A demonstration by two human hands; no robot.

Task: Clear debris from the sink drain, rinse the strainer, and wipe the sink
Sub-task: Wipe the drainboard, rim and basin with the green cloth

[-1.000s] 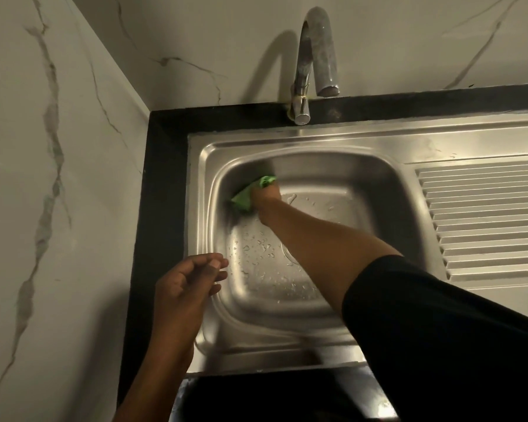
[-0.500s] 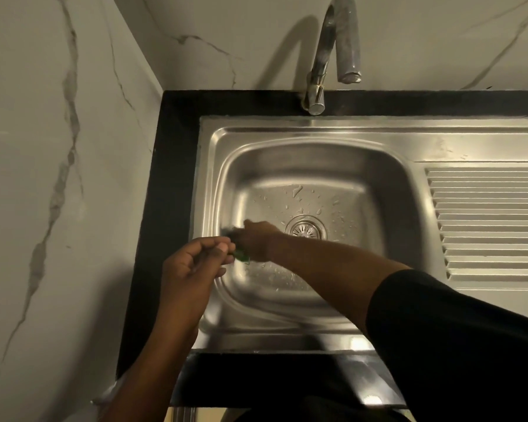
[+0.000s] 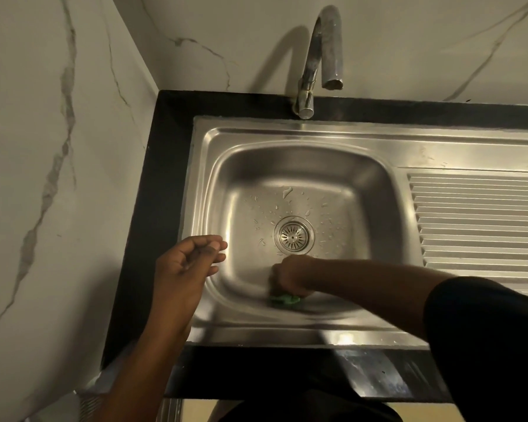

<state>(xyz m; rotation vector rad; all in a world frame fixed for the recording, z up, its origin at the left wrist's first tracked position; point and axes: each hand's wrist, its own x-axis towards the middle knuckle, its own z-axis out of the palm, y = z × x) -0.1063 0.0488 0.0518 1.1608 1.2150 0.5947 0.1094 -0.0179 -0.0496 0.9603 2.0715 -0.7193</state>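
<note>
Right hand (image 3: 288,277) is down inside the sink (image 3: 256,135) basin, fingers curled over a green cloth (image 3: 285,300) and pressing it against the near wall of the basin, where wall meets floor. Only a small green edge shows below the knuckles. The hand is slightly blurred. Black sleeve (image 3: 485,345) covers the right upper arm.

Left hand (image 3: 185,263) hangs over the sink's left rim, fingers loosely curled, thumb near the fingertips, holding nothing. Whether it touches the rim, cannot tell.

Strainer (image 3: 293,236) sits in the drain at the middle of the basin floor, just beyond the right hand and not touching it. Water droplets (image 3: 275,208) are scattered on the floor around and behind the strainer.

Faucet (image 3: 320,56) stands at the back edge, spout curved over, no water running. Ribbed drainboard (image 3: 476,220) lies to the right of the basin. Black surface (image 3: 165,178) frames the sink; marble-look wall (image 3: 58,147) on the left and behind.
</note>
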